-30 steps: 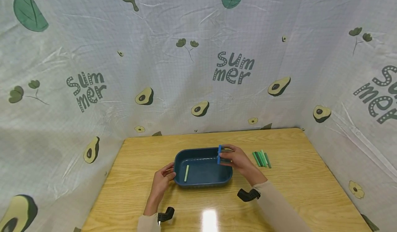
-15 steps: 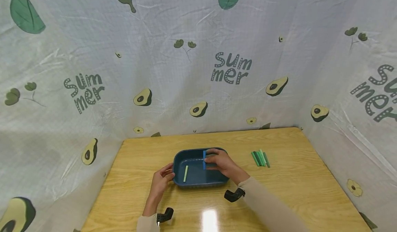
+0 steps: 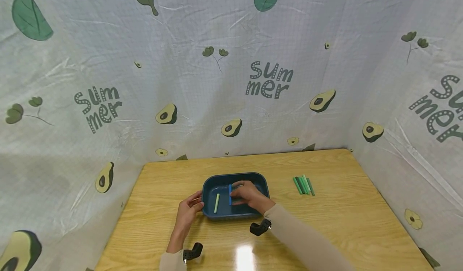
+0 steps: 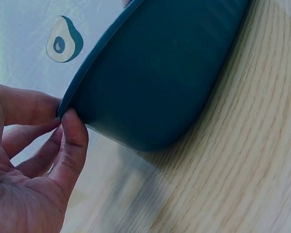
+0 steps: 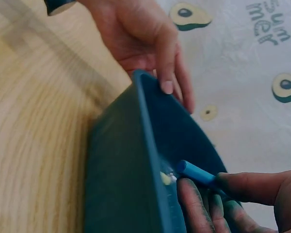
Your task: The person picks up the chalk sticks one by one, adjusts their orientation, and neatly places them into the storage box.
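My left hand [image 3: 189,210] pinches the left rim of a dark blue plastic tub [image 3: 235,216], thumb outside the wall in the left wrist view. Inside the tub, near its left end, lies a pale yellow-green chalk stick [image 3: 217,203]. Over the tub's middle, my right hand [image 3: 249,194] holds a blue chalk stick [image 3: 230,195] between thumb and fingers. The right wrist view shows one end of this blue stick [image 5: 196,174] poking past the fingertips, which carry greenish dust.
Several green chalk sticks [image 3: 304,185] lie side by side on the wooden table [image 3: 325,222], right of the tub. A white sheet with avocado prints [image 3: 231,127] hangs around the back and sides of the table.
My right hand has moved left and lower into the tub with the blue chalk stick, from the tub's right end to its middle. The left hand stays at the rim.
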